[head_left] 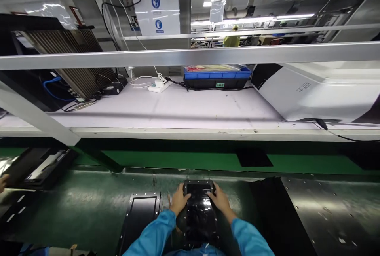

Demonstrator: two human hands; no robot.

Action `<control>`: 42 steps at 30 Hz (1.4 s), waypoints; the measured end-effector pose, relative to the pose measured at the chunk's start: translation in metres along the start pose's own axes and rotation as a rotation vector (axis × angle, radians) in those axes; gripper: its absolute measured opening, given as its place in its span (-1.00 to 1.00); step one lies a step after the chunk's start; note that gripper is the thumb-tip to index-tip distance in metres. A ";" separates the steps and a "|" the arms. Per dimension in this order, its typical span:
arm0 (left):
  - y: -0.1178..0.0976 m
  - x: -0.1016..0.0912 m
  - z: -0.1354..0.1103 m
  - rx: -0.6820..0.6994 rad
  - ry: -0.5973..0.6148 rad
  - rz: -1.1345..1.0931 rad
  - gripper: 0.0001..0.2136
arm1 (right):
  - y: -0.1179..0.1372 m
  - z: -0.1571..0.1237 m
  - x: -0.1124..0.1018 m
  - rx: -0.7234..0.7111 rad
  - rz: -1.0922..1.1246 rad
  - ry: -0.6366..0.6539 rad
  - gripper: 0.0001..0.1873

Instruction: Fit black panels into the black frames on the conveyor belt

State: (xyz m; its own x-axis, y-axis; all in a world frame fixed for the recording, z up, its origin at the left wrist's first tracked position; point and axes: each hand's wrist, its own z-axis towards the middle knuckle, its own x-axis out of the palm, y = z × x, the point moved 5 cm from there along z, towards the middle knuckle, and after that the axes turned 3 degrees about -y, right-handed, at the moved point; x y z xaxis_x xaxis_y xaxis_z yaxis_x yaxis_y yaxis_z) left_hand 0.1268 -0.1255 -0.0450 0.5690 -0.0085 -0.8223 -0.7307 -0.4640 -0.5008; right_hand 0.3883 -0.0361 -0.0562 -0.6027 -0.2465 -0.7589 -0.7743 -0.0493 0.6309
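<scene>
A glossy black flat panel (198, 208) with small screw holes along its edges lies on the green mat straight ahead of me. My left hand (179, 199) grips its upper left corner, fingers curled over the edge. My right hand (219, 198) grips its upper right corner the same way. Both arms wear light blue sleeves. A second black panel (141, 212) with a frame outline lies flat just left of the held one, untouched.
A large dark metal plate (329, 212) covers the bench at right. A black device (35, 167) sits at far left, another person's fingers (2, 182) beside it. The white shelf (178, 109) above holds a blue tray (216, 74), a power strip (160, 86), cables and a white housing (320, 93).
</scene>
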 end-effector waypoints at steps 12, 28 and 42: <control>-0.009 -0.001 0.080 0.021 -0.002 -0.037 -0.84 | -0.009 0.069 0.017 -0.140 0.024 0.204 -0.64; -0.007 -0.024 0.019 -0.102 -0.193 -0.124 -0.68 | 0.012 0.044 0.006 0.078 -0.106 0.049 -0.46; 0.250 -0.062 -0.211 -1.094 -0.502 -0.450 -0.10 | 0.034 -0.052 0.047 -0.206 -0.055 -0.093 -0.48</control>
State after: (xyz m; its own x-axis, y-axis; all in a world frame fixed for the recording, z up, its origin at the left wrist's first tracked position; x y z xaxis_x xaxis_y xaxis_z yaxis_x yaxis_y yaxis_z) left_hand -0.0112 -0.4279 -0.0621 0.3051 0.5601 -0.7702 0.3118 -0.8229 -0.4749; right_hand 0.3431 -0.0999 -0.0620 -0.5835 -0.1478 -0.7986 -0.7564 -0.2590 0.6006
